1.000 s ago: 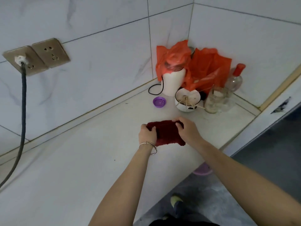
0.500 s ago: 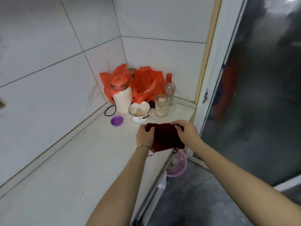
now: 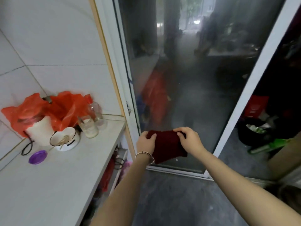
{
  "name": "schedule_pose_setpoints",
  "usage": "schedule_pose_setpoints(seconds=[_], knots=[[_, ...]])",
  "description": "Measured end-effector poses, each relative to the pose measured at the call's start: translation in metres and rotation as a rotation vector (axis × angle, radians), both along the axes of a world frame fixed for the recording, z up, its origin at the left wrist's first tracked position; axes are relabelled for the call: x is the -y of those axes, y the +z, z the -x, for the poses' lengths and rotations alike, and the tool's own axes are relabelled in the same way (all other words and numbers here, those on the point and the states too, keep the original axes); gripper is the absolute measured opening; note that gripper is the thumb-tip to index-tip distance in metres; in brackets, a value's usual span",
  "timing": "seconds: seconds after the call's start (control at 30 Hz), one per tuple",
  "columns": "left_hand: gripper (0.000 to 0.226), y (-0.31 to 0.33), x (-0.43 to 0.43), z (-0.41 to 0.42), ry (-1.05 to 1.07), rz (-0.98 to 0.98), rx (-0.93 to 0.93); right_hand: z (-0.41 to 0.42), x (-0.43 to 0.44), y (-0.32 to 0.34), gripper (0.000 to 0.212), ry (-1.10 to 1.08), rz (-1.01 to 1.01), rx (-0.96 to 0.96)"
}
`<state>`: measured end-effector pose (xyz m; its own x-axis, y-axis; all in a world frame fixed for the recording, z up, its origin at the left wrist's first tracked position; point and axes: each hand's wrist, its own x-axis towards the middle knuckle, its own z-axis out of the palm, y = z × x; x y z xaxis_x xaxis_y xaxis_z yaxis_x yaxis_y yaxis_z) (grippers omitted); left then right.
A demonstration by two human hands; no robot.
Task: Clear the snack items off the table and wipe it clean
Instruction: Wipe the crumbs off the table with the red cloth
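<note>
A dark red cloth (image 3: 167, 146) hangs folded between both hands, in the air to the right of the white counter (image 3: 53, 185) and in front of a glass door. My left hand (image 3: 145, 141), with a bangle on its wrist, grips the cloth's left end. My right hand (image 3: 189, 140) pinches the cloth's top right edge. On the counter's far corner stand a white bowl (image 3: 65, 141) with sticks in it, a glass jar (image 3: 88, 127), a clear bottle (image 3: 96, 112) with a red cap, and a purple lid (image 3: 37, 157).
Orange plastic bags (image 3: 61, 108) cover a white appliance (image 3: 39, 130) in the corner, its black cord looping on the counter. The glass door (image 3: 187, 79) stands straight ahead. A black bin (image 3: 254, 132) with rubbish sits at the right. Items hang under the counter edge.
My view has swung right, from the counter toward the glass door. Both hands have carried the cloth off the counter surface and now hold it out over the floor.
</note>
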<state>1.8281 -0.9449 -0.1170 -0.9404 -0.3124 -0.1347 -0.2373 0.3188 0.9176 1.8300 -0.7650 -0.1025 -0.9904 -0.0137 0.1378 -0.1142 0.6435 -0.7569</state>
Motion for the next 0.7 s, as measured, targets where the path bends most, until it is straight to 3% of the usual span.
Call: schedule_pose_setpoints(seconds=[0.4, 0.6, 0.7], knots=[[0.023, 0.0, -0.269, 0.037, -0.327, -0.025, -0.037, -0.029, -0.254, 0.0, 0.022, -0.372, -0.018, -0.022], [0.01, -0.006, -0.375, 0.062, -0.502, -0.094, -0.023, -0.031, -0.344, -0.005, 0.022, -0.529, -0.023, -0.008], [0.018, -0.008, -0.421, 0.079, -0.59, -0.076, -0.023, -0.025, -0.383, -0.006, 0.022, -0.589, -0.031, -0.002]])
